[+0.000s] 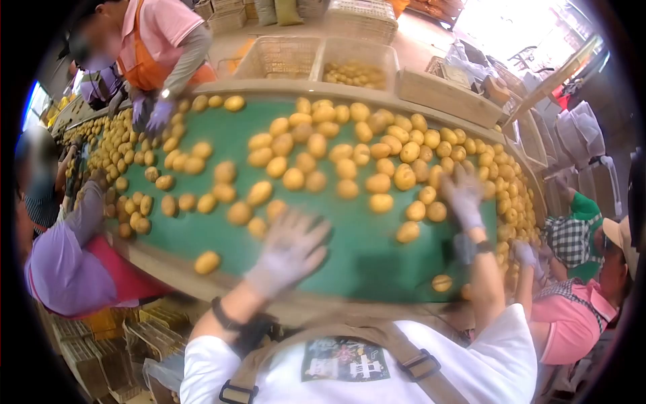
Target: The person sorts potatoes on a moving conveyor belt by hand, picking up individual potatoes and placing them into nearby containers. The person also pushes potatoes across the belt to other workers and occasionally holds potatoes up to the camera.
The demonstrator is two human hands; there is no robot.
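Many yellow-brown potatoes [293, 178] lie spread over a green belt [323, 246]. My left hand [289, 249], in a pale glove, is over the near middle of the belt, fingers spread, just below a few potatoes; it holds nothing. On the right, my right hand [463, 195], gloved too and somewhat blurred, reaches among the potatoes with its fingers apart. Its fingertips are beside or on potatoes, and no potato shows in its grasp. A single potato [207, 262] lies near the belt's near edge at the left, and another [441, 283] is below my right hand.
Across the belt at the upper left, a person [161, 40] in an orange apron reaches in. Co-workers are at the left [67, 262] and right [572, 303]. Beyond the far edge stand crates [279, 57], one with potatoes [354, 71], and a wooden box [449, 97].
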